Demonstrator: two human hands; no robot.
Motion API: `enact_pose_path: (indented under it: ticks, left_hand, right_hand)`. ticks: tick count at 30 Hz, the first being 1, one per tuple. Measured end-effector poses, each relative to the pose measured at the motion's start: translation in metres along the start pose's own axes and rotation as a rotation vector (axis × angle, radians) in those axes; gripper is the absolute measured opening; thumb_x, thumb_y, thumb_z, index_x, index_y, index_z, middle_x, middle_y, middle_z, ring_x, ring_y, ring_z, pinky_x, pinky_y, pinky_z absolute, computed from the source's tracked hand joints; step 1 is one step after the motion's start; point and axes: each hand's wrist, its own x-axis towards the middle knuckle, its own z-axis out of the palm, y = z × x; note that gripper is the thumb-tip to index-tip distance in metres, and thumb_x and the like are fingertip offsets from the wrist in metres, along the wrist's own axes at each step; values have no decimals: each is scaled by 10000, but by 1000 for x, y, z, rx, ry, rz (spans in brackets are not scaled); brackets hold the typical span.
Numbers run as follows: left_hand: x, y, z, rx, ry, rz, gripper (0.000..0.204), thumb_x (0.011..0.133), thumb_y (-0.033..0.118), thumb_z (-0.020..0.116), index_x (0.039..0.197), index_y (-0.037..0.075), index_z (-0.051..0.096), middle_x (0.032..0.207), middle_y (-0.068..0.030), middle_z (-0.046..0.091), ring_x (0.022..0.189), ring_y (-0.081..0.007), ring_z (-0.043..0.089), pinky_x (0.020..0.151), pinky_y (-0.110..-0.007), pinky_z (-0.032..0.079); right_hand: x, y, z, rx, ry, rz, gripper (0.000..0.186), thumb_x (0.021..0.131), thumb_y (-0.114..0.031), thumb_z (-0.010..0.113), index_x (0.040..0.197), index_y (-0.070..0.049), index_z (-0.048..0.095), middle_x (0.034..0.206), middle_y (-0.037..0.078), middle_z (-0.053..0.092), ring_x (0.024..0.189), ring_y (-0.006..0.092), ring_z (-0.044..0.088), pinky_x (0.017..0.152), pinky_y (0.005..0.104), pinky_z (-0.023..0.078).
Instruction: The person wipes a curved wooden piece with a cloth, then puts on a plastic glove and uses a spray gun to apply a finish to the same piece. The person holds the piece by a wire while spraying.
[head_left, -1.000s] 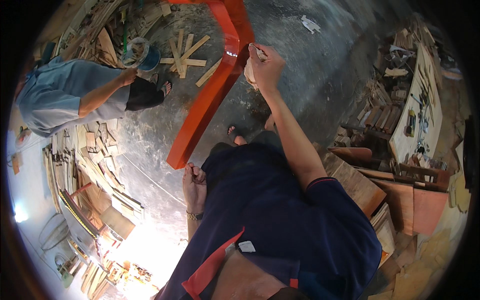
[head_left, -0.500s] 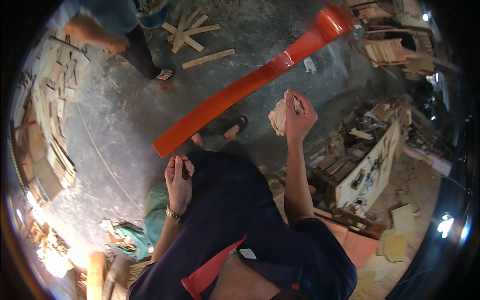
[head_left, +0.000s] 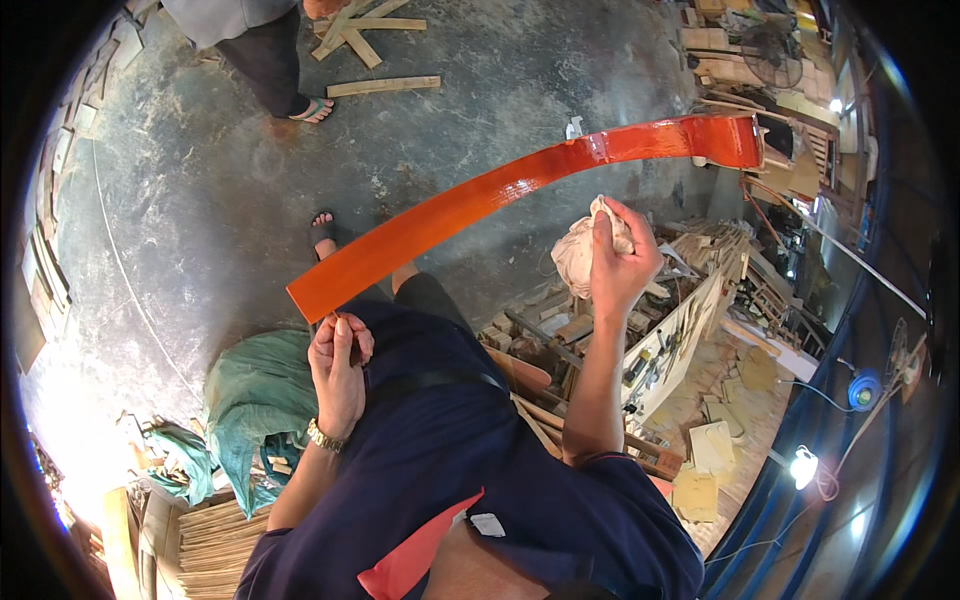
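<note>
A long glossy orange wooden board (head_left: 480, 200) runs from lower left to upper right in front of me. My left hand (head_left: 338, 368) pinches its near end from below, a watch on the wrist. Raised just under the board's middle, my right hand (head_left: 620, 262) is closed around a bunched off-white cloth (head_left: 580, 252). The cloth hangs a little below the painted face, not clearly touching it. My dark blue shirt and trousers fill the lower centre.
Another person's legs (head_left: 272, 60) and sandalled foot stand at the top left by loose wood strips (head_left: 380, 85). A green sack (head_left: 260, 400) lies at my left. A cluttered workbench with tools (head_left: 670, 350) and wood offcuts sit at the right. The floor is grey concrete.
My view has swung, so the board now lies flatter across the frame. The right hand with the cloth stays just under the board. The left hand keeps hold of the near end.
</note>
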Motion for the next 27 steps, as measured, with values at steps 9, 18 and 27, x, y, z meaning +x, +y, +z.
enact_pose_path:
  ticks: [9,18,27]
  left_hand:
    - [31,-6,-18,108,13,-23,246,1086,252,480,1005,53,599,741,15,545,661,-66,467,605,-223,361]
    - [83,-17,-42,334,74,23,314,1056,245,545,1069,-44,665,883,-94,737,628,-88,596,575,-207,424]
    - [115,-14,-48,467,144,191,285,1022,234,614,1008,-48,654,869,-126,745,604,-118,647,514,-198,425]
  right_hand:
    - [-3,6,1,50,-35,2,146,884,24,702,1028,38,723,916,53,709,760,77,607,667,223,496]
    - [-23,12,-9,108,139,95,203,851,12,718,1054,26,711,907,70,705,799,104,629,721,255,509]
    - [-31,28,-24,280,390,256,253,823,-4,745,1063,1,665,879,60,682,765,112,626,683,272,509]
